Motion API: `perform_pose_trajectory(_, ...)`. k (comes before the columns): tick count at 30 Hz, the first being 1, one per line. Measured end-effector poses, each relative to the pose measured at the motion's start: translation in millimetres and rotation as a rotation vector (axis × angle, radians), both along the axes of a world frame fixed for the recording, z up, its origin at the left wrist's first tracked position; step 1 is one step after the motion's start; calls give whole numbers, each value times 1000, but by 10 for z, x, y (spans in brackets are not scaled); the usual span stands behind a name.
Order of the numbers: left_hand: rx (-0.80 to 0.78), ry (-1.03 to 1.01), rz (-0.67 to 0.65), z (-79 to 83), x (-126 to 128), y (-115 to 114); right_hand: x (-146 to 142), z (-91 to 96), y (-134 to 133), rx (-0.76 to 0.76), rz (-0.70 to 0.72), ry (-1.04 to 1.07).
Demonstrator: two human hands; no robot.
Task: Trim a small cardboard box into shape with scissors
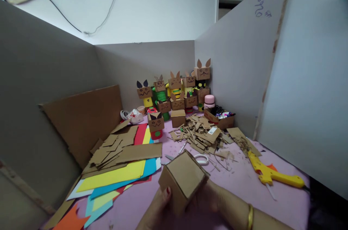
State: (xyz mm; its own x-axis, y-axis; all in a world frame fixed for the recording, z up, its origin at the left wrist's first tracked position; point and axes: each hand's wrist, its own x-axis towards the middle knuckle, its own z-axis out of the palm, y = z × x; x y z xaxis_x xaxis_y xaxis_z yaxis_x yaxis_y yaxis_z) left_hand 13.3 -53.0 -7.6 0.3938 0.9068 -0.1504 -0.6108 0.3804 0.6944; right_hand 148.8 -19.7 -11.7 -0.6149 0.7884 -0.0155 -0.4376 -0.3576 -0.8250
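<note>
A cardboard box [186, 172] was held over the purple table [239, 174], gripped between the left hand [159, 203], thumb on its side, and the right hand [208, 196], fingers hidden, probably for steadiness. A yellow glue gun [268, 174] lay tip-first near stained cardboard [241, 139], perhaps to catch drips.

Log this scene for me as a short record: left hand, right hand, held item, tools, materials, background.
Left hand: grips the held box, thumb on its side
Right hand: holds the box's right side, fingers mostly hidden
Held item: brown cardboard box, tilted
Tools: yellow plastic glue gun, right; white-handled scissors, partly behind the box
Materials: coloured paper sheets, left; brown cardboard scraps, beyond the scissors
Background: eared brown cardboard figures
</note>
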Motion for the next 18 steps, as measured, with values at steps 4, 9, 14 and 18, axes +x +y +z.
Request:
perform_pose_trajectory(4,-191,-136,99,123,-54,48,24,-66,34,96,-277,-167)
perform_pose_trajectory(9,-133,-154,504,237,6,156,101,-35,61,273,-522,-245)
perform_pose_trajectory(14,-89,-122,486,205,76,135,105,-33,36,418,-616,-339)
perform_pose_trajectory(18,-105,-126,411,160,99,108,130,-49,44,467,-654,-419)
